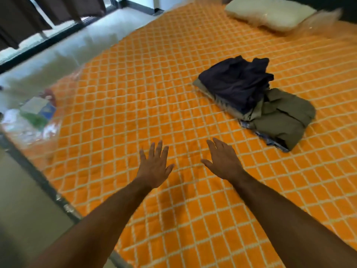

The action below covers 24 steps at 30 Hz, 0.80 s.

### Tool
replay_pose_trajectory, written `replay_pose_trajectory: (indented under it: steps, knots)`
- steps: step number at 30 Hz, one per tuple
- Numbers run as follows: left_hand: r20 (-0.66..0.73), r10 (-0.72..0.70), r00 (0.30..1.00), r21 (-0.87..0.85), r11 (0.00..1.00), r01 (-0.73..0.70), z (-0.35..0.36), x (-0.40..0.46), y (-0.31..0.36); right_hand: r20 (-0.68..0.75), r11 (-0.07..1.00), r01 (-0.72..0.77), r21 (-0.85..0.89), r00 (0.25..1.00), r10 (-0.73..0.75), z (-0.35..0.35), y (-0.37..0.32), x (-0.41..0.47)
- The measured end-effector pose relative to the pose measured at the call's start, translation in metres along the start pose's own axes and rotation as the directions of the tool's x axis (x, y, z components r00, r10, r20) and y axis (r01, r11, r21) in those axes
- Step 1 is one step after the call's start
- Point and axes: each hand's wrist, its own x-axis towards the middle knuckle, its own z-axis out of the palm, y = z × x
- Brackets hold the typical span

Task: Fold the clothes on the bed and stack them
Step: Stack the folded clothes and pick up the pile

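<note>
Wide open stretch of orange quilted bedspread with white grid lines [135, 97] ahead of both outstretched hands, nothing on it from the near edge up through the middle. To the right, a heap blocks the way: a dark navy folded garment [236, 82] sitting on an olive-green crumpled garment [284, 117]. Far corner, a cream pillow [268, 14]. Off the left edge, blurred plastic-wrapped packages [34, 117] crowd the floor.
</note>
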Motion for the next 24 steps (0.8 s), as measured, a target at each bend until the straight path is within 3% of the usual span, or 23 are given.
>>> replay_pose_trajectory:
  steps: [6, 8, 11, 13, 15, 17, 20, 24]
  knots:
    - [-0.05, 0.056, 0.997, 0.014, 0.998, -0.055, 0.042, 0.107, 0.035, -0.091, 0.964, -0.129, 0.232, 0.984, 0.153, 0.054, 0.072, 0.061]
    - [-0.068, 0.055, 0.996, -0.018, 0.998, -0.056, 0.056, 0.137, 0.045, -0.101, 0.888, -0.163, 0.43, 0.969, 0.227, 0.064, 0.084, 0.082]
    - [-0.125, 0.001, 0.992, -0.147, 0.989, -0.02, 0.061, 0.175, 0.052, -0.15, 0.63, -0.182, 0.755, 0.888, 0.435, 0.061, 0.092, 0.114]
    - [-0.193, -0.025, 0.981, -0.167, 0.986, -0.007, 0.063, 0.199, 0.053, -0.077, 0.319, -0.118, 0.941, 0.84, 0.537, 0.054, 0.093, 0.133]
    - [-0.235, -0.032, 0.971, -0.137, 0.991, 0.0, 0.064, 0.216, 0.053, 0.041, -0.012, -0.041, 0.999, 0.843, 0.536, 0.044, 0.097, 0.149]
    - [-0.293, -0.025, 0.956, -0.124, 0.992, -0.012, 0.068, 0.222, 0.05, 0.1, -0.239, 0.024, 0.971, 0.865, 0.492, 0.036, 0.101, 0.158]
    - [-0.365, -0.025, 0.931, -0.157, 0.987, -0.035, 0.07, 0.227, 0.051, 0.104, -0.378, 0.093, 0.921, 0.876, 0.47, 0.03, 0.108, 0.176]
    - [-0.431, -0.035, 0.902, -0.177, 0.983, -0.046, 0.079, 0.225, 0.052, 0.089, -0.455, 0.146, 0.878, 0.886, 0.456, 0.026, 0.1, 0.201]
